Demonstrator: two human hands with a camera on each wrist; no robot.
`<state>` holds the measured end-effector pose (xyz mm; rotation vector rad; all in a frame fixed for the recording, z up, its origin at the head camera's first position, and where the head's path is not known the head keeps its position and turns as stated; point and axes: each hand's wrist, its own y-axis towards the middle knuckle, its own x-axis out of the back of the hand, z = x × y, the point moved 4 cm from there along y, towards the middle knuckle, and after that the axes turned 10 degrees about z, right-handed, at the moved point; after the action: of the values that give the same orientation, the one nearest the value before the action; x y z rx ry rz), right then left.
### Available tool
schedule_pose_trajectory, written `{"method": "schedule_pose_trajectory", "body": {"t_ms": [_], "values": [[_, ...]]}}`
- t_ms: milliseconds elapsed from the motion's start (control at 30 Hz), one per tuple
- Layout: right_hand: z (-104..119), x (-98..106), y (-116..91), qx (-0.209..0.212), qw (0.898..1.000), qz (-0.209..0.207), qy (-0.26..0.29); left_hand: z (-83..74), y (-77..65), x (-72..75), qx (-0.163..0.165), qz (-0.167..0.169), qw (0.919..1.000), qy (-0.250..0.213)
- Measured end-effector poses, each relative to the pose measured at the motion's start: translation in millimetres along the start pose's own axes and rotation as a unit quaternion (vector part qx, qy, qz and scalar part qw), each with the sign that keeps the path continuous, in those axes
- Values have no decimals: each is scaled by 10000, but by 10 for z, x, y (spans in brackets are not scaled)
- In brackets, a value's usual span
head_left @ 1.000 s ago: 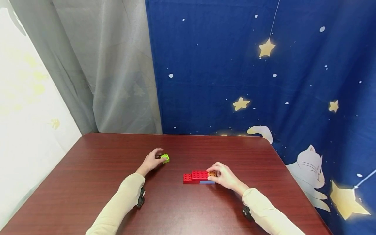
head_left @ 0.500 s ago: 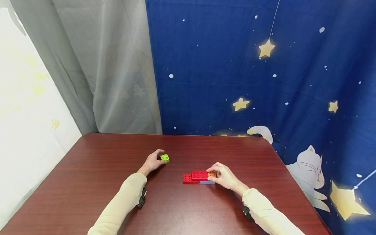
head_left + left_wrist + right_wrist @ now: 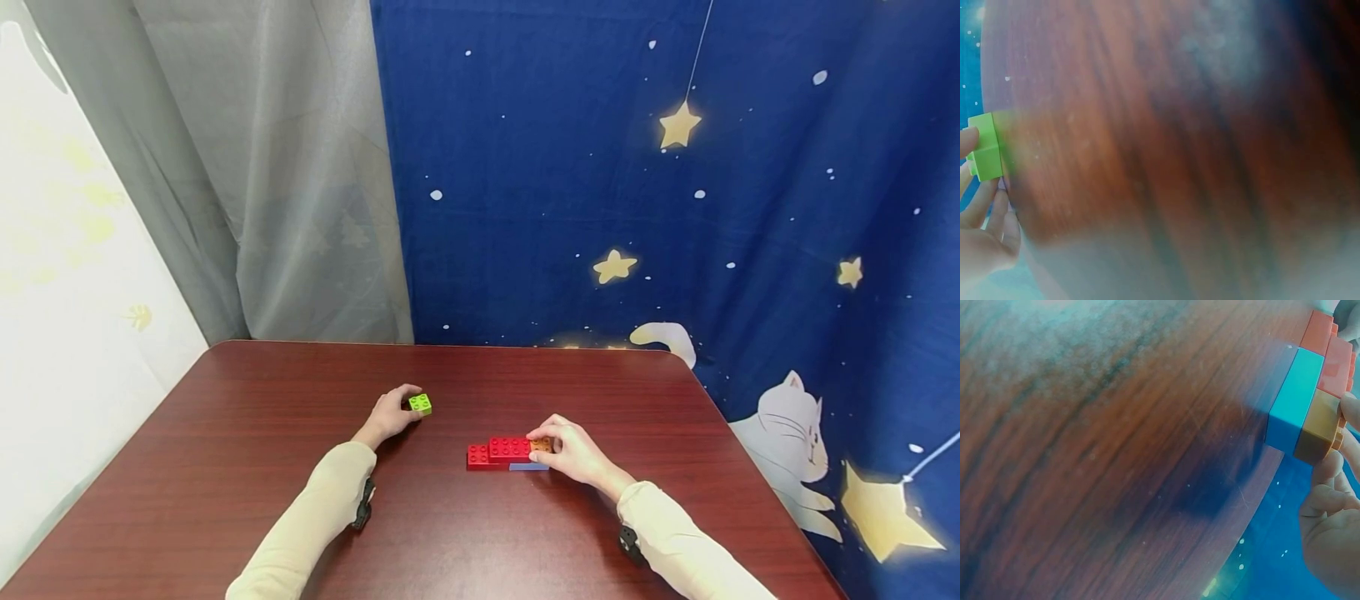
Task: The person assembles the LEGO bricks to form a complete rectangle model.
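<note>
On the far middle part of the table, my left hand [image 3: 389, 412] pinches a small lime-green toy building brick [image 3: 421, 404], studs up. The left wrist view has the same brick with its side close against the wood and the thumb over part of it. Nearer and to the right, my right hand [image 3: 576, 452] pinches an orange brick [image 3: 1318, 425] between thumb and fingers. That orange brick sits on a blue brick [image 3: 1292, 400], at the right end of a two-layer row. Beside it is an upper red brick [image 3: 508, 448], resting partly on a lower red brick [image 3: 477, 457].
The dark red-brown wooden table [image 3: 450, 533] has a rounded far corner on each side. Behind it hang a grey curtain [image 3: 322, 167] and a blue curtain [image 3: 525, 125] with stars and a white cat. A pale panel [image 3: 75, 333] stands to the left.
The green brick has turned slightly in my left hand, which has shifted a little; its thumb covers less of the studs. My right hand and the brick row stay put.
</note>
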<state>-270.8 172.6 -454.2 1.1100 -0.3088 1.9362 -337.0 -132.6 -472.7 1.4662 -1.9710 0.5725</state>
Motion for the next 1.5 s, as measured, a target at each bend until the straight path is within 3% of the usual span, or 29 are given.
{"method": "schedule_pose_trajectory", "body": {"t_ms": [433, 900, 1500], "values": [[-17, -3, 3, 17, 10000, -1, 1, 39, -3, 10, 108, 17, 9999, 17], [-45, -10, 1, 28, 10000, -8, 17, 56, -31, 61, -86, 3, 10000, -10], [-58, -15, 5, 50, 10000, -45, -20, -176, -80, -71, -593, 401, 9974, -10]]}}
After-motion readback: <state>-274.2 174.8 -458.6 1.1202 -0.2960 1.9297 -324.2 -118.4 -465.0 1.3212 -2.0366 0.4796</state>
